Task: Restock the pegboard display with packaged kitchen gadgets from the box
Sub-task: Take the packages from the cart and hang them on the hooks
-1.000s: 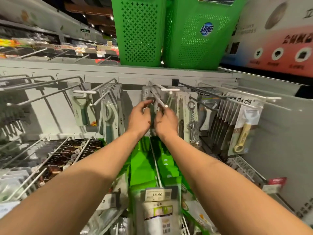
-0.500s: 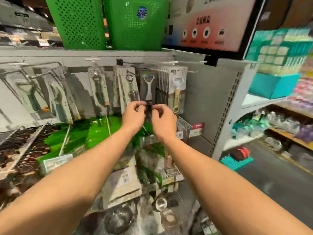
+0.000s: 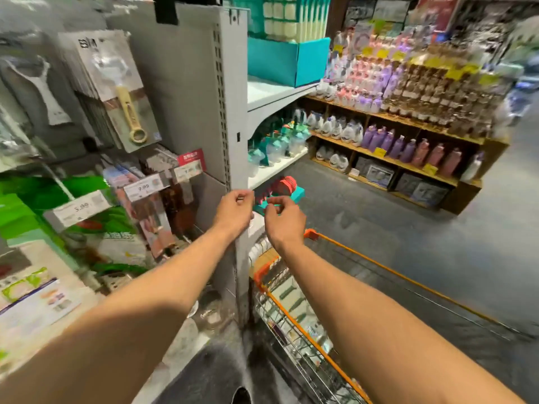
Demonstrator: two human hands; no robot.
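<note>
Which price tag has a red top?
The rightmost price tag, nearest the grey post. Its top is red; the 9.99 tag and 5.99 tag are all white.

Aisle end in a shop — cart, bottles and price tags.
An orange-rimmed wire shopping cart [image 3: 264, 266] stands on the dark floor [image 3: 408, 243], just beside a slotted grey upright [image 3: 233, 97]. A teal box [image 3: 288, 62] sits on the white shelf [image 3: 271, 91] to the right of that post, with red-and-teal items [image 3: 287, 185] lower down, too blurred to name. Across the aisle, wooden shelving [image 3: 463, 199] holds rows of purple, pink and white bottles [image 3: 379, 138]. At left, white price tags [image 3: 78, 209] — 5.99 and 9.99 — hang near green bags [image 3: 23, 205].
</note>
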